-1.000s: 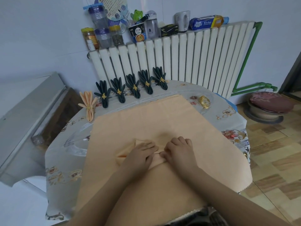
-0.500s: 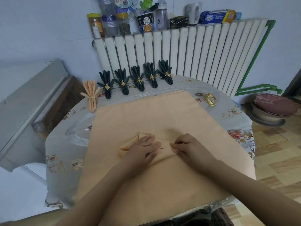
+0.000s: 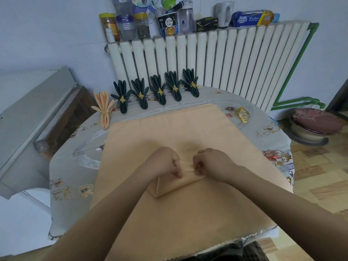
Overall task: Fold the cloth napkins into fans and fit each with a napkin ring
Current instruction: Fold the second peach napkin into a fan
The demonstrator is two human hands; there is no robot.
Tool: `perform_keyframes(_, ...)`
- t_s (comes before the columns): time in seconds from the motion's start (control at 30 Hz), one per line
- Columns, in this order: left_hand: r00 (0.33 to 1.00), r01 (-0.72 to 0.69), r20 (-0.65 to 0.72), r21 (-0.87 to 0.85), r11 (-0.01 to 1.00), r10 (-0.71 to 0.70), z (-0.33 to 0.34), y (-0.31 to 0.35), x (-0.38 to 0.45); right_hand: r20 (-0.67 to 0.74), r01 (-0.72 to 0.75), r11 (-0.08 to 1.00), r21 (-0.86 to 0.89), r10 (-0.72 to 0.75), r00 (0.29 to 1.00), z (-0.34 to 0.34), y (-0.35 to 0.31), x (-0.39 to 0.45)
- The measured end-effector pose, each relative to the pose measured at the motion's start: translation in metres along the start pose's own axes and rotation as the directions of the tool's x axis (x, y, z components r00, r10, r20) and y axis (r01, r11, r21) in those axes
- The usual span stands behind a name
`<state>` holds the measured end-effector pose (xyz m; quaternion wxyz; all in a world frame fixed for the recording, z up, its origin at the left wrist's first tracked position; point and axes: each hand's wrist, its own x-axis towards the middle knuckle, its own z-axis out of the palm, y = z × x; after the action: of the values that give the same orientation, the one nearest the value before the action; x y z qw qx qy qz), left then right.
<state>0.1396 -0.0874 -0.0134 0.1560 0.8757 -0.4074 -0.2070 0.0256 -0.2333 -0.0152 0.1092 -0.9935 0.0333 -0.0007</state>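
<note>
Peach napkin [image 3: 176,182], partly folded into a wedge, lying mid-table on top of a larger spread of the same peach cloth [image 3: 188,219], close to the body for easy reach. Left hand [image 3: 163,162] curled over the napkin's left part, fingertips pinching down on the gathered pleat, probably to stop the folds springing open. Right hand [image 3: 211,162] likewise curled, fingers pinching the same ridge of cloth from the other side; hands nearly touching, so likely forming or tightening one pleat between them. Judged mid-fold: fan not yet shaped, no ring on this napkin. Spare gold rings [image 3: 243,114] bunched at the far right of the table [image 3: 75,166], well apart from the hands, presumably parked there until the folding is done. Finished work lined up along the far edge near the radiator [image 3: 216,59]: five dark green fans [image 3: 160,91] in a row, each with a gold ring at the waist, and one peach fan [image 3: 104,108] at the left end, also ringed; kept out of the working space. Peach stack underneath possibly more napkins waiting, cannot tell how many. Risk, as a guess: pleats slipping if either pinch loosens before a ring goes on. Jars and bottles [image 3: 128,25] on the radiator top, not involved.
</note>
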Motion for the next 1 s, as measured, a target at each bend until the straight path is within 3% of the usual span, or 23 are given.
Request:
perform_keyframes(0.13, 0.996, 0.019, 0.088, 0.174, 0.985, -0.035, -0.010, 0.013, 0.013, 0.171, -0.010, 1.000, 0.000, 0.010, 0.985, -0.011, -0.002, 0.017)
perform_keyframes(0.23, 0.980, 0.005, 0.196, 0.162, 0.987, -0.038, -0.017, 0.014, 0.018, 0.251, -0.032, 0.999, -0.031, 0.039, 0.967, -0.010, -0.004, 0.023)
perform_keyframes(0.4, 0.962, 0.002, 0.259, 0.292, 0.956, -0.081, -0.024, 0.020, 0.017, 0.267, -0.120, 0.993, -0.002, 0.117, 0.957, -0.007, -0.001, 0.021)
perform_keyframes(0.57, 0.944, -0.071, 0.325, 0.373, 0.925, -0.058, -0.028, 0.031, 0.015, 0.262, -0.083, 0.992, -0.096, 0.106, 0.959, -0.006, -0.008, 0.016)
perform_keyframes(0.83, 0.943, -0.143, 0.332, 0.463, 0.875, -0.021, -0.029, 0.042, -0.008, 0.132, -0.053, 0.992, -0.111, 0.067, 0.989, 0.003, -0.016, -0.012)
perform_keyframes(0.9, 0.961, -0.166, 0.275, 0.550, 0.819, 0.010, -0.032, 0.048, -0.019, 0.022, -0.025, 0.991, -0.133, 0.028, 0.999, 0.007, -0.016, -0.018)
perform_keyframes(1.0, 0.990, -0.135, 0.074, 0.757, 0.639, 0.121, -0.037, 0.060, -0.031, -0.273, 0.016, 0.990, -0.137, -0.053, 0.961, 0.008, -0.016, -0.020)
